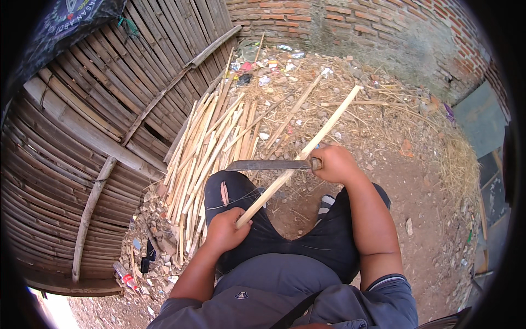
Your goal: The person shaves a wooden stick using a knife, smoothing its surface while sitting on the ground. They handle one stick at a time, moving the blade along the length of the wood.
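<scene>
My left hand point(227, 229) is closed round the near end of a long pale bamboo strip point(332, 122), just over my left thigh. From there the strip slants up and away to the right. My right hand point(333, 163) grips the wooden handle of a machete point(263, 165). Its dark blade points left and lies across the strip, close above my left knee. Whether the edge bites into the strip I cannot tell. To the left of my knee lies a heap of similar split bamboo strips point(205, 151).
A bamboo slat wall point(71, 192) with poles rises on the left. Behind is a brick wall point(350, 27); grey panels point(482, 118) stand at the right. Litter and straw point(378, 120) cover the far ground. A plastic bottle point(126, 277) lies at lower left.
</scene>
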`<move>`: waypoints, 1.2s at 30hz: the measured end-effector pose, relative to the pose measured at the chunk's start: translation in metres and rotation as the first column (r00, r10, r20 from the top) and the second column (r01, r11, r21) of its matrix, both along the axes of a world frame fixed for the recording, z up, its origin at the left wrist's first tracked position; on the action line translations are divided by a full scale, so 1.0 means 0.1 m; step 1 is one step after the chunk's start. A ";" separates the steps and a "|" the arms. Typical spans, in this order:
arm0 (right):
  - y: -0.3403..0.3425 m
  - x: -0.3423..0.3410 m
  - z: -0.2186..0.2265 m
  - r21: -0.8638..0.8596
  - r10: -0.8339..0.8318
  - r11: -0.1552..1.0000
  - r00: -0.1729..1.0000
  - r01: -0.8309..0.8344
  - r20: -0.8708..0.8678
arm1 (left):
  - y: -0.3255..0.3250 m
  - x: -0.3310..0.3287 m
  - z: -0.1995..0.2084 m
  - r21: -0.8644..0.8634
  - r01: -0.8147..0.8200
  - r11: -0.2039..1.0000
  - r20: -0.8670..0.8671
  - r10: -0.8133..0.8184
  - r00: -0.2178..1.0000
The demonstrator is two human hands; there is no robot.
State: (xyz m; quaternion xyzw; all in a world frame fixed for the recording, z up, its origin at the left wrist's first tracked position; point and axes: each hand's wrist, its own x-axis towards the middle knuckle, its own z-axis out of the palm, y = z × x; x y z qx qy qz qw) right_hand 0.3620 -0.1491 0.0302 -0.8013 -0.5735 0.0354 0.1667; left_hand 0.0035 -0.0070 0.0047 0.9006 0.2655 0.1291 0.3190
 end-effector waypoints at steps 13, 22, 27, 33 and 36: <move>0.01 -0.01 -0.02 -0.044 0.038 0.998 0.998 -0.035 0.049 | -0.04 0.02 0.06 0.046 0.018 0.999 -0.015 -0.018 1.000; 0.03 -0.05 0.01 -0.132 0.042 0.990 0.999 -0.041 0.010 | -0.05 0.03 0.03 0.068 0.016 0.998 -0.024 -0.014 1.000; 0.04 -0.06 0.01 -0.156 0.029 0.987 1.000 -0.030 -0.003 | -0.04 0.03 0.01 0.096 0.023 0.995 -0.020 -0.021 1.000; 0.04 -0.04 -0.02 -0.179 0.030 0.983 0.999 -0.033 -0.022 | -0.04 0.04 0.01 0.105 0.029 0.994 -0.024 -0.027 0.999; 0.04 -0.05 -0.02 -0.194 0.028 0.980 0.999 -0.034 -0.034 | -0.05 0.04 0.02 0.112 0.032 0.993 -0.035 -0.029 0.999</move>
